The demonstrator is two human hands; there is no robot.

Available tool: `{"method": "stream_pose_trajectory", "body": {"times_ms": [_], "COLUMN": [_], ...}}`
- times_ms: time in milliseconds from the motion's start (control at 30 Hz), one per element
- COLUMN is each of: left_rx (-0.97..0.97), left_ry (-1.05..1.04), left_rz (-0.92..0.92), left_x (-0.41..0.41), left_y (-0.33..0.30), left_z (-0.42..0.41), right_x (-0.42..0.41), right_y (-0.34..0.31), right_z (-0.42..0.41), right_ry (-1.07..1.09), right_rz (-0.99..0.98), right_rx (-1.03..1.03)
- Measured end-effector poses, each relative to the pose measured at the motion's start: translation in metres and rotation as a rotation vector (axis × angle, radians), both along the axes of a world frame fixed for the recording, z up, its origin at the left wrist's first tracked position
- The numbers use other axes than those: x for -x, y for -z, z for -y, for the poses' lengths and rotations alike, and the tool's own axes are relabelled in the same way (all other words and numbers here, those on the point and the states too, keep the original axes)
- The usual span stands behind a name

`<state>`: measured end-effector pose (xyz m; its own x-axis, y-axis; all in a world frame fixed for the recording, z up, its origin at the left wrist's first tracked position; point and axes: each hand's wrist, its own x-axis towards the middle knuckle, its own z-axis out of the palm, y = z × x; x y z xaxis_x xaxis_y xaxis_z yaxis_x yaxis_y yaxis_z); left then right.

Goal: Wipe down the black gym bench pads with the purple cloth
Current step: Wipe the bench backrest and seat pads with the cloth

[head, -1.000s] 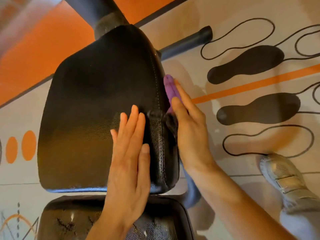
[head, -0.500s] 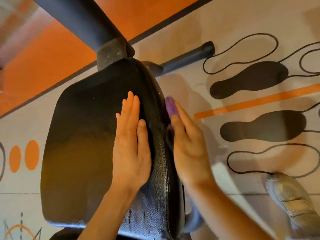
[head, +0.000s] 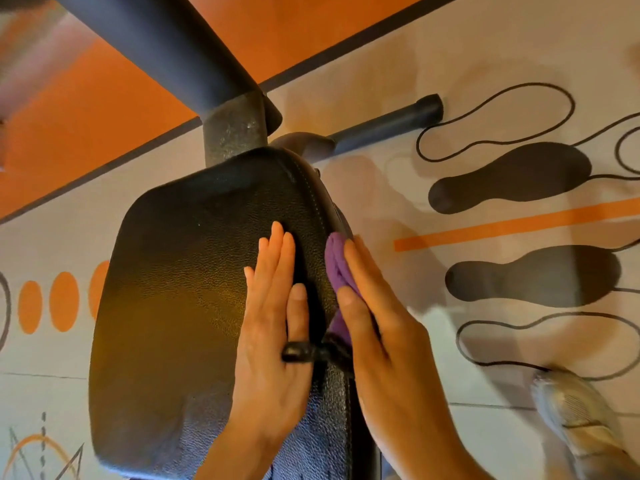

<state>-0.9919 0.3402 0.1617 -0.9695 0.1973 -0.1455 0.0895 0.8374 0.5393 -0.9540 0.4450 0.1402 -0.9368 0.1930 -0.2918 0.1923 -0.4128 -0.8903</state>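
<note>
Mid-frame, the black bench pad (head: 180,306) fills the centre-left. Your left hand (head: 273,337) lies flat on its top, fingers straight (gripping nothing). Just right, your right hand (head: 377,327) presses the purple cloth (head: 335,268) against the pad's side edge, fingers extended.

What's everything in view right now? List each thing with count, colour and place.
bench pad: one, black, centre, under the left hand
purple cloth: one, purple, against the pad's right side edge
frame tube: one, dark, slanting in from top left down to the pad
floor bar: one, dark, on the floor beyond the pad
floor: pale with orange areas, black footprint shapes at right
shoe: one, grey, lower right
left hand: flat on the pad top
right hand: fingers straight, presses the cloth against the pad's side
</note>
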Motion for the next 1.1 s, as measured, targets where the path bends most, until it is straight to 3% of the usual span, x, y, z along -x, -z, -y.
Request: {"method": "stream_pose_trajectory", "body": {"times_ms": [100, 200, 333, 400, 567, 633, 833, 967, 1033, 1100], "left_rx": [-0.005, 0.056, 0.101, 0.099, 0.075, 0.078, 0.047, 0.038, 0.052, 0.061], "left_ry": [-0.049, -0.106, -0.111, -0.130, -0.103, -0.127, -0.145, -0.126, -0.141, -0.138], "left_rz": [-0.023, -0.070, -0.102, -0.117, -0.131, -0.130, -0.151, -0.121, -0.125, -0.125], "left_x": [0.026, 0.064, 0.083, 0.083, 0.082, 0.082, 0.083, 0.082, 0.083, 0.083], "left_y": [-0.003, 0.005, 0.020, 0.022, 0.022, 0.022, 0.023, 0.021, 0.021, 0.020], "left_z": [0.001, 0.000, -0.004, -0.004, -0.004, -0.004, -0.005, -0.007, -0.008, -0.008], "right_x": [0.042, 0.113, 0.073, 0.048, 0.149, 0.165, 0.062, 0.144, 0.175, 0.150], "right_y": [0.014, 0.034, 0.022, 0.005, 0.036, 0.047, 0.008, 0.030, 0.038, 0.038], "right_z": [-0.005, -0.013, -0.010, -0.009, -0.017, -0.022, -0.015, -0.014, -0.016, -0.022], "right_ry": [-0.022, -0.080, -0.104, -0.101, -0.177, -0.234, -0.129, -0.199, -0.261, -0.267], "right_rz": [-0.026, 0.147, 0.027, -0.035, 0.075, 0.099, -0.019, 0.006, 0.049, 0.048], "right_rx": [-0.017, 0.093, 0.079, -0.048, -0.022, 0.128, 0.038, -0.180, -0.138, -0.005]}}
